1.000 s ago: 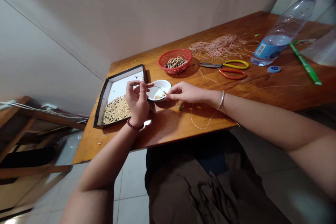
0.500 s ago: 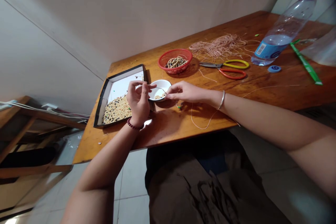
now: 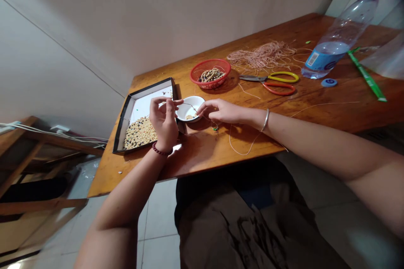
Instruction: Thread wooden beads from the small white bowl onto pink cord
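My left hand [image 3: 164,121] is raised over the table's near edge, thumb and fingers pinched on a thin needle or thread end that runs toward the small white bowl [image 3: 188,105]. My right hand [image 3: 221,111] rests beside that bowl, fingers curled on the pale thread [image 3: 240,151], which loops down over the table front. A few beads, one green [image 3: 215,127], hang on the thread under my right hand. The bowl holds a few light beads. Left of it sits a black-rimmed tray [image 3: 125,113] with several cream and dark beads.
A red basket [image 3: 210,72] of beaded strands stands behind the bowl. Farther right lie a heap of pink cord [image 3: 261,54], scissors [image 3: 273,82] with yellow and orange handles, a tilted plastic bottle [image 3: 341,35], its blue cap [image 3: 328,83] and a green stick [image 3: 368,76]. The wall is close behind.
My left hand drew slightly left and the thread now stretches across the bowl. My right hand slid a little right, and the beads on the thread show below it.
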### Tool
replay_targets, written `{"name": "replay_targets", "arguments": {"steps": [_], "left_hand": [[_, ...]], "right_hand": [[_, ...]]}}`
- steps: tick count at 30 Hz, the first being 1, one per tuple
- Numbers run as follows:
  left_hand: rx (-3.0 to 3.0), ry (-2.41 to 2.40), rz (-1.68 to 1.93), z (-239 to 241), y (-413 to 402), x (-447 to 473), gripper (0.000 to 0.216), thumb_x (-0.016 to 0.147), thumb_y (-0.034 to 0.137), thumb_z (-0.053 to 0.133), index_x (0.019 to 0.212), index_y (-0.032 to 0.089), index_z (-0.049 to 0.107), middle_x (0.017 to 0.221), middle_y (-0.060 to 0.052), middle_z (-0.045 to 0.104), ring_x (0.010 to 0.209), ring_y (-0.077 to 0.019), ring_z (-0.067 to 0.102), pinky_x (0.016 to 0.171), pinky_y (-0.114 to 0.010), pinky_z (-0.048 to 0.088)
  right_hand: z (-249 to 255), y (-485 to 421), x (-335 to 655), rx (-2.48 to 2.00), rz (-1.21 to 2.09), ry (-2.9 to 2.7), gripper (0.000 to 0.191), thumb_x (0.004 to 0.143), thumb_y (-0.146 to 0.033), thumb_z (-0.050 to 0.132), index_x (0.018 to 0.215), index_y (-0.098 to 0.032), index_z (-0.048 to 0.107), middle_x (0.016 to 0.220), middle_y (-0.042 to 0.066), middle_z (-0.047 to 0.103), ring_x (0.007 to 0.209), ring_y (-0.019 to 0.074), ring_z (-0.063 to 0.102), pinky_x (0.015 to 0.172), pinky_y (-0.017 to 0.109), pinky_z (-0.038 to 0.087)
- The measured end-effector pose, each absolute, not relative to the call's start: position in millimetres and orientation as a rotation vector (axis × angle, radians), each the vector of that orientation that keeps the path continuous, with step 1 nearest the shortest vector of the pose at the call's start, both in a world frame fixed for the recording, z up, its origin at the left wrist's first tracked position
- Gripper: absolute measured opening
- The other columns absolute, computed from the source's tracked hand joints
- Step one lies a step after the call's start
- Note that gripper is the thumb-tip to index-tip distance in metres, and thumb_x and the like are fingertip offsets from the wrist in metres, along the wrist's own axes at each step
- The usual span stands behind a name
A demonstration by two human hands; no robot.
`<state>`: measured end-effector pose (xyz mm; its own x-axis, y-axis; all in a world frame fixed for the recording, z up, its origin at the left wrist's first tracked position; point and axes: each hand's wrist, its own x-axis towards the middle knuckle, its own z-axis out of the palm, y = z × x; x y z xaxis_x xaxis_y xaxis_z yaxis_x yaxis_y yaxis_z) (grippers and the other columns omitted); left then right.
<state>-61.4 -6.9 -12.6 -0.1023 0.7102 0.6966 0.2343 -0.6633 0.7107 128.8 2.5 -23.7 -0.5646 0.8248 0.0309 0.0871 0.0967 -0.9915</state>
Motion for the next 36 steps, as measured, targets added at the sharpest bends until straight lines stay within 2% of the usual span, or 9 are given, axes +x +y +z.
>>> {"name": "replay_targets", "arguments": {"steps": [4, 7, 10, 13, 18, 21, 24, 30, 36], "left_hand": [[1.864, 0.998, 1.673, -11.8, -9.9, -60.1, 0.017, 0.09, 0.036, 0.057, 0.089, 0.019, 0.052, 0.073, -0.002, 0.067, 0.076, -0.0139, 0.069, 0.051, -0.02, 0.043], [1.871, 0.987, 1.644, -11.9, -10.7, -59.5, 0.018, 0.089, 0.036, 0.058, 0.088, 0.019, 0.053, 0.075, -0.003, 0.068, 0.076, -0.0142, 0.069, 0.052, -0.02, 0.044], [1.849, 1.008, 1.701, -12.6, -9.8, -59.7, 0.019, 0.089, 0.037, 0.058, 0.089, 0.019, 0.053, 0.074, -0.002, 0.067, 0.077, -0.0145, 0.069, 0.052, -0.02, 0.044], [1.829, 1.039, 1.738, -13.5, -8.8, -60.0, 0.02, 0.09, 0.039, 0.057, 0.089, 0.019, 0.052, 0.073, -0.002, 0.067, 0.078, -0.0149, 0.069, 0.051, -0.02, 0.043], [1.819, 1.05, 1.756, -13.0, -8.6, -59.9, 0.021, 0.089, 0.04, 0.057, 0.089, 0.019, 0.052, 0.073, -0.002, 0.066, 0.078, -0.0148, 0.069, 0.051, -0.02, 0.042], [1.819, 1.054, 1.753, -12.1, -9.0, -59.7, 0.021, 0.09, 0.04, 0.056, 0.09, 0.019, 0.051, 0.075, -0.003, 0.067, 0.078, -0.0143, 0.069, 0.051, -0.02, 0.042], [1.815, 1.061, 1.749, -11.7, -9.6, -59.4, 0.021, 0.089, 0.04, 0.057, 0.089, 0.02, 0.052, 0.076, -0.003, 0.067, 0.077, -0.0141, 0.069, 0.051, -0.021, 0.042], [1.821, 1.079, 1.808, -13.1, -8.8, -59.6, 0.02, 0.091, 0.039, 0.055, 0.09, 0.019, 0.051, 0.077, -0.002, 0.067, 0.073, -0.0119, 0.067, 0.052, -0.021, 0.042], [1.767, 1.119, 1.871, -14.6, -6.1, -61.9, 0.019, 0.092, 0.037, 0.053, 0.09, 0.019, 0.049, 0.074, -0.001, 0.065, 0.073, -0.0123, 0.068, 0.051, -0.02, 0.042]], "right_hand": [[-20.9, 2.0, 128.9, -0.741, 1.513, -1.741, 0.024, 0.078, -0.011, 0.058, 0.101, -0.013, 0.065, 0.103, 0.007, 0.07, 0.091, 0.015, 0.063, 0.073, 0.024, 0.051], [-20.8, 1.9, 130.2, -0.725, 1.432, -1.796, 0.021, 0.08, -0.028, 0.064, 0.093, -0.012, 0.068, 0.095, 0.007, 0.07, 0.087, 0.0151, 0.062, 0.079, 0.027, 0.049], [-19.6, 2.0, 131.6, -0.752, 1.393, -1.828, 0.026, 0.083, -0.035, 0.06, 0.083, -0.011, 0.069, 0.086, 0.006, 0.07, 0.081, 0.0146, 0.062, 0.077, 0.028, 0.047], [-17.8, 2.0, 132.1, -0.787, 1.401, -1.854, 0.029, 0.085, -0.033, 0.056, 0.076, -0.01, 0.07, 0.079, 0.006, 0.07, 0.077, 0.014, 0.061, 0.076, 0.029, 0.047], [-19.3, 3.6, 130.9, -0.795, 1.374, -1.85, 0.013, 0.073, -0.012, 0.058, 0.078, -0.012, 0.07, 0.082, 0.004, 0.071, 0.078, 0.0128, 0.06, 0.077, 0.027, 0.046], [-20.0, 5.3, 130.6, -0.799, 1.444, -1.823, 0.02, 0.073, -0.01, 0.052, 0.08, -0.011, 0.071, 0.081, 0.003, 0.07, 0.065, 0.0094, 0.055, 0.064, 0.022, 0.044], [-18.9, 5.3, 131.0, -0.784, 1.512, -1.786, 0.025, 0.082, -0.018, 0.049, 0.094, -0.011, 0.07, 0.081, 0.004, 0.07, 0.05, 0.0063, 0.044, 0.05, 0.021, 0.037], [-19.4, 3.0, 130.6, -0.765, 1.417, -1.789, 0.023, 0.086, -0.029, 0.057, 0.075, -0.011, 0.066, 0.077, 0.004, 0.067, 0.071, 0.0107, 0.058, 0.07, 0.024, 0.044], [-19.7, 5.3, 129.4, -0.827, 1.444, -1.745, 0.022, 0.087, -0.027, 0.057, 0.072, -0.012, 0.066, 0.074, 0.004, 0.067, 0.072, 0.0125, 0.06, 0.072, 0.026, 0.046]]}}
